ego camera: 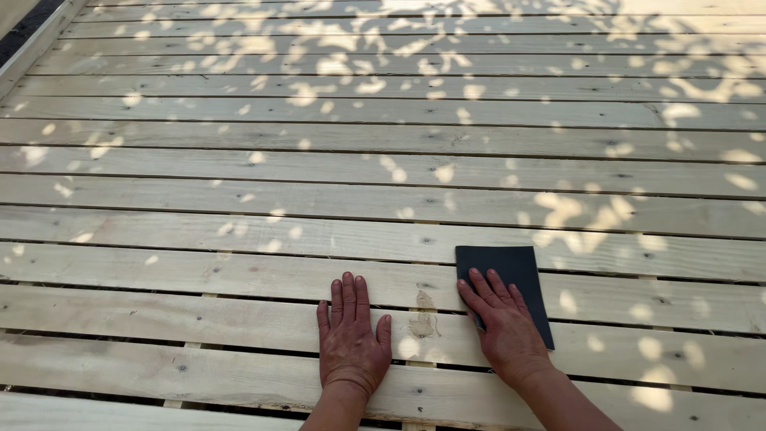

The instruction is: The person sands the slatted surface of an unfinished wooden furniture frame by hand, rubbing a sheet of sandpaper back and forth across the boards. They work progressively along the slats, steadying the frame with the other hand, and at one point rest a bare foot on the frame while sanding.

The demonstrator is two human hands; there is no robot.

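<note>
Pale wooden planks (239,172) run side to side across the whole view, set with narrow dark gaps between them and dappled with small patches of sunlight falling through leaves. Knots and screw heads dot the boards. Both hands lie palm down on the planks near the bottom edge of the view. The left hand (350,339) rests flat on bare wood, its fingers (349,297) straight and close together, the thumb spread out a little toward the other hand; it holds nothing. Between the two thumbs, just beside the left thumb tip, a rough brownish patch (422,318) marks the board. The right hand (505,325) presses flat on a dark rectangular sheet of sandpaper (511,267), the fingers slightly fanned and laid on top of the sheet rather than curled around it. That sheet lies tilted a little on the planks; its far half shows bare beyond the fingertips, and its near right corner pokes out beside the wrist. It spans one gap between boards. Past the fingertips of both hands the boards stretch away, and a dark strip (28,28) edges the far left corner.
</note>
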